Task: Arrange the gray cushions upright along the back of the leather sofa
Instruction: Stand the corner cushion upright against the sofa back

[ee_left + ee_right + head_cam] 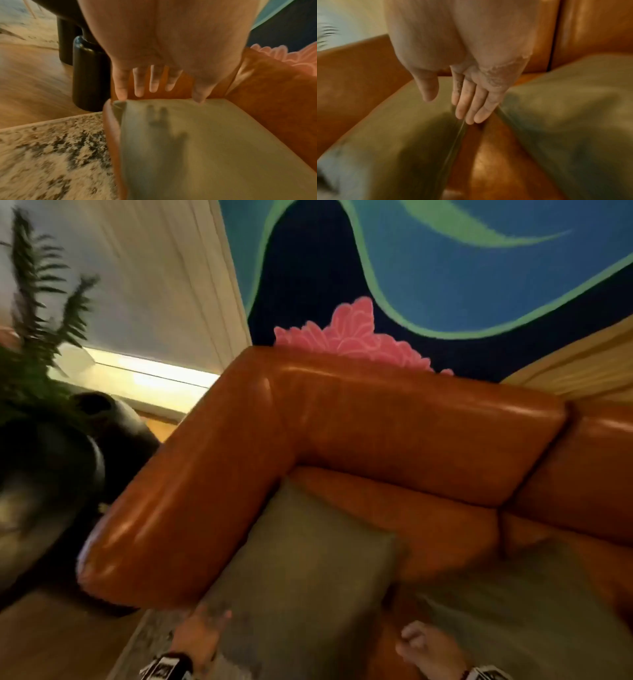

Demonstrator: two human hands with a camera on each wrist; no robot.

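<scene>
Neither hand has hold of anything: the left hand (202, 637) is spread, its fingers (139, 86) straight and apart above the near edge of the left gray cushion (308, 573), whether they touch it I cannot tell, and the right hand (428, 648) hangs relaxed, its fingers (471, 108) straight and together over the gap between the two cushions.

Far left, a fern-like plant (37, 302) rises above a dark rounded piece of furniture (48, 474) that stands on the wooden floor (34, 81) just beside the sofa's arm. A speckled rug (51, 155) lies in front of the sofa.

The leather sofa (394, 422) is orange-brown and glossy. The left gray cushion lies flat on the seat, tucked against the armrest, one corner reaching toward the sofa's back corner. Bare leather shows as a narrow strip between it and the right gray cushion (507, 604), which lies low on the seat and is too blurred to make out its exact tilt. Neither cushion stands upright against the backrest.

Behind the sofa a wall painting (428, 268) shows blue and green swirls with a pink flower shape at the backrest's top edge.
</scene>
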